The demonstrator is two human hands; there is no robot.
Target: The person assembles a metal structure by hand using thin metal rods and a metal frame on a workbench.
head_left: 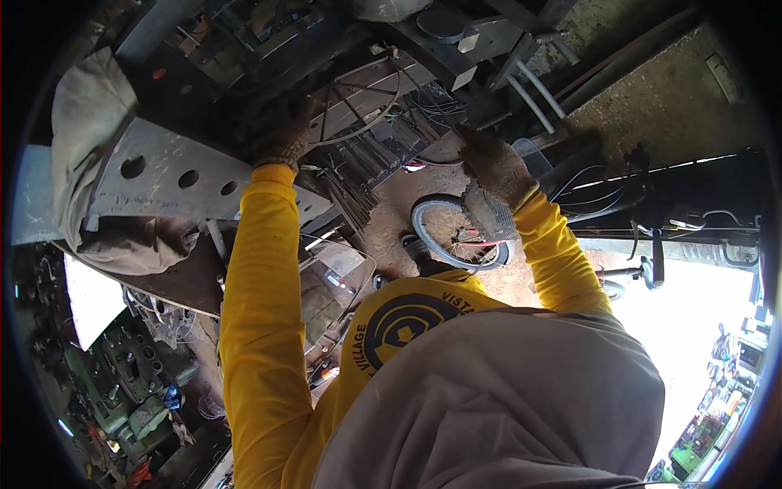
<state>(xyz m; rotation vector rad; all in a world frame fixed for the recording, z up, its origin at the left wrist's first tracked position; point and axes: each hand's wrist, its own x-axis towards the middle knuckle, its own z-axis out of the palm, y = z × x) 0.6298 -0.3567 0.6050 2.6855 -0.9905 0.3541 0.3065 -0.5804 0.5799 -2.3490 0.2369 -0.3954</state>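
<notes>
My left hand, in a brown work glove, reaches up to dark metalwork beside a grey steel plate with round holes. Its fingers are lost in shadow, so I cannot tell whether they grip anything. My right hand, gloved the same way, is raised to the right of centre. Its darkened fingers look stretched out toward the upper left, and no held thing shows in them. A grey mesh-like piece appears just below that hand. Both forearms wear yellow sleeves.
A grey cloth drapes over the plate's left end. Steel bars and rods lie stacked between my arms. A bicycle wheel stands below on the dirt floor. Green machinery fills the lower left. A heavy steel beam crosses overhead.
</notes>
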